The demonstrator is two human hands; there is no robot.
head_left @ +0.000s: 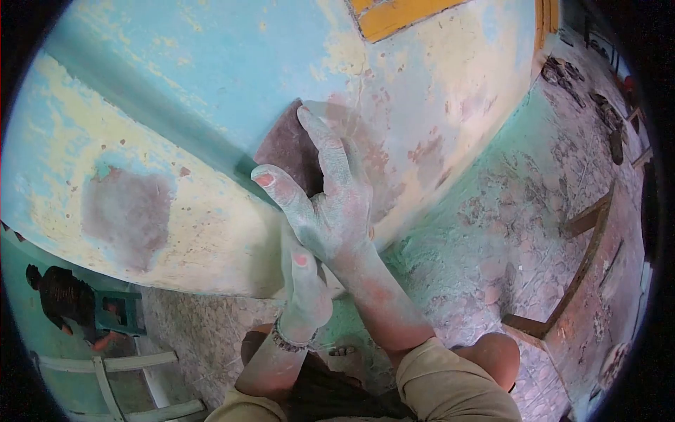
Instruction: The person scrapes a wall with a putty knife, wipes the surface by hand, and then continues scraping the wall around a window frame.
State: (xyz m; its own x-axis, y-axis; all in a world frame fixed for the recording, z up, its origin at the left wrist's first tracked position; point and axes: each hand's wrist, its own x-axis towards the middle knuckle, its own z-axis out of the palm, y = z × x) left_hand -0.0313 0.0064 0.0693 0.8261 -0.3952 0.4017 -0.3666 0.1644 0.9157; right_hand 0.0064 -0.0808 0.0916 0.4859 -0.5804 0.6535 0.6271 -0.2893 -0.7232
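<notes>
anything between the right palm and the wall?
Yes. In the head view, a reddish-brown sheet of sandpaper lies between the dust-coated right hand and the peeling blue-and-cream painted wall, pressed flat against it.

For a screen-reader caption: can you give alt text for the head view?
A dust-coated right hand presses a brownish sandpaper sheet against a peeling blue and cream wall. The left hand, wearing a beaded bracelet, rests against the right wrist.
</notes>
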